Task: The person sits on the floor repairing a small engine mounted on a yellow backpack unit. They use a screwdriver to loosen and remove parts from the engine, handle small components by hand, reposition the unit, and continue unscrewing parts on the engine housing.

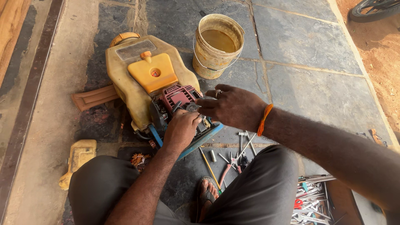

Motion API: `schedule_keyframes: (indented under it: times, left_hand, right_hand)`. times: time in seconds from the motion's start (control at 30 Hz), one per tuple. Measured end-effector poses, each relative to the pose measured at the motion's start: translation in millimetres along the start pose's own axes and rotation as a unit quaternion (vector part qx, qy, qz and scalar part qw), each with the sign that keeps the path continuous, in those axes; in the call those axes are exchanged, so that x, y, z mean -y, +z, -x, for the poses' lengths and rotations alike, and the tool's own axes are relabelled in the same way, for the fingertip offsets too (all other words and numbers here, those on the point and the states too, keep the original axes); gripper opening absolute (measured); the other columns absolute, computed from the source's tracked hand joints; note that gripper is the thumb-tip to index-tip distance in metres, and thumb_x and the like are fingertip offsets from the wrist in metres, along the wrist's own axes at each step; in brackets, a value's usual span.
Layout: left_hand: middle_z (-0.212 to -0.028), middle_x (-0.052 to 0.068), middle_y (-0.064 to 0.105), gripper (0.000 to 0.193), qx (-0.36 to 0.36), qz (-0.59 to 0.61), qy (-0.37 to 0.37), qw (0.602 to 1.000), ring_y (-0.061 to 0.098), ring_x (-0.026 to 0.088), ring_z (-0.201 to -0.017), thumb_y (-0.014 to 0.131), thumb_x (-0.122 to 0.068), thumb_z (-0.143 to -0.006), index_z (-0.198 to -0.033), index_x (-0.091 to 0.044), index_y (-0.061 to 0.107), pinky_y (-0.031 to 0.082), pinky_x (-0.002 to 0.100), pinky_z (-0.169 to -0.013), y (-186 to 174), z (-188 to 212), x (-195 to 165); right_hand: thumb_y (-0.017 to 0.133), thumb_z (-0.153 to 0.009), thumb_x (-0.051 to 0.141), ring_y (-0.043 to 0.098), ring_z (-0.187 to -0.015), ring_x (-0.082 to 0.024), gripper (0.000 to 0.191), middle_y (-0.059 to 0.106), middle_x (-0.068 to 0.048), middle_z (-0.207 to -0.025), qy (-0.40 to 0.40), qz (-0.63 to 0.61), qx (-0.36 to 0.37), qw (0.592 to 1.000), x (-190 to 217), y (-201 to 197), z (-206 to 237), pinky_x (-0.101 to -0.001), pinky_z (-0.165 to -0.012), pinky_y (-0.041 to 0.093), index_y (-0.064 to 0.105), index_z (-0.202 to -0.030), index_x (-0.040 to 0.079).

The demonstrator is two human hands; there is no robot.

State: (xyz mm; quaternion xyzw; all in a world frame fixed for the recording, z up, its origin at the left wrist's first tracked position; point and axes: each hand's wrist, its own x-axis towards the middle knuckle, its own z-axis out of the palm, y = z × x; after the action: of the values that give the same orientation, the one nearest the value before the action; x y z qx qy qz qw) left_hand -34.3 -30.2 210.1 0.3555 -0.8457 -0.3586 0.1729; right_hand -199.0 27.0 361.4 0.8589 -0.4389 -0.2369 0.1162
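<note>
A backpack sprayer point(137, 79) lies flat on the stone floor point(316, 91), its cream tank uppermost with a yellow pad point(152, 73) on it and a yellow cap point(124, 37) at the far end. At the near end of the sprayer sits a small engine point(179, 98) with a dark red cover, mounted on a blue frame point(204, 135).

The left hand point(180, 130) rests on the near side of the engine, fingers curled together and pressed against the machine; whether they clamp a part cannot be told, as the knuckles hide it. The right hand point(233, 106) reaches across from the right of the engine, fingers bent together around a small grey metal part point(193, 107) at the engine's top edge. A ring sits on one finger and an orange thread point(264, 120) circles the wrist.

Beyond the engine, just right of the tank, stands a worn bucket point(217, 45) holding murky liquid. Left of the sprayer lie a tan strap point(93, 98) and, nearer, a yellow plastic cover point(79, 160). Near the engine's right side, loose on the floor, are pliers point(227, 171), a yellow-handled screwdriver point(208, 164) and sockets. Further right of these a tray of spanners point(310, 200) lies beside the person's knee. A sandalled foot point(207, 192) shows between the legs.
</note>
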Motion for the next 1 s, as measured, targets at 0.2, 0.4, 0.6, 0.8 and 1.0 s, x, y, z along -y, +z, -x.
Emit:
schedule_keyframes:
  times: [0.2,0.4,0.6,0.8,1.0]
  left_hand:
    - [-0.107,0.015,0.069,0.028,-0.011,0.014,0.016,1.0,0.062,0.029,-0.107,0.062,-0.022,-0.1,-0.121,-0.006,0.071,0.054,0.044,-0.092,5,-3,6]
    - [-0.114,0.017,0.065,0.028,0.004,0.0,-0.015,1.0,0.064,0.029,-0.108,0.064,-0.023,-0.099,-0.114,0.001,0.069,0.056,0.042,-0.093,8,-4,14]
    - [-0.109,0.015,0.064,0.023,0.007,-0.008,-0.004,1.0,0.061,0.029,-0.107,0.062,-0.024,-0.101,-0.11,-0.005,0.072,0.055,0.043,-0.092,2,-3,8]
    - [-0.102,0.012,0.067,0.02,-0.003,0.015,0.009,1.0,0.061,0.027,-0.106,0.062,-0.02,-0.098,-0.11,-0.01,0.074,0.055,0.042,-0.09,2,2,0]
    - [-0.107,0.013,0.068,0.018,0.004,-0.013,0.002,1.0,0.062,0.027,-0.111,0.06,-0.018,-0.1,-0.105,-0.005,0.072,0.056,0.042,-0.092,6,1,1]
  right_hand:
    - [0.049,-0.093,0.055,0.062,-0.119,-0.027,0.055,0.064,-0.007,-0.133,-0.016,-0.057,-0.082,0.995,-6,7,-5,-0.0414,-0.105,0.048,0.064,-0.127,0.015]
    - [0.057,-0.097,0.053,0.07,-0.077,-0.024,0.044,0.064,-0.008,-0.09,0.077,-0.136,-0.184,0.97,10,35,-17,-0.0412,-0.077,0.058,0.066,-0.103,0.01]
    - [0.065,-0.098,0.048,0.067,-0.072,-0.024,0.038,0.063,-0.007,-0.086,0.201,-0.232,-0.276,0.911,39,45,-20,-0.0407,-0.068,0.055,0.068,-0.094,0.01]
    - [0.064,-0.097,0.049,0.065,-0.082,-0.028,0.04,0.068,-0.007,-0.09,0.21,-0.245,-0.324,0.889,41,55,-13,-0.0443,-0.075,0.053,0.065,-0.102,0.009]
    - [0.061,-0.099,0.051,0.065,-0.089,-0.03,0.042,0.068,-0.009,-0.091,0.299,-0.243,-0.3,0.873,59,65,-15,-0.0451,-0.079,0.05,0.063,-0.099,0.009]
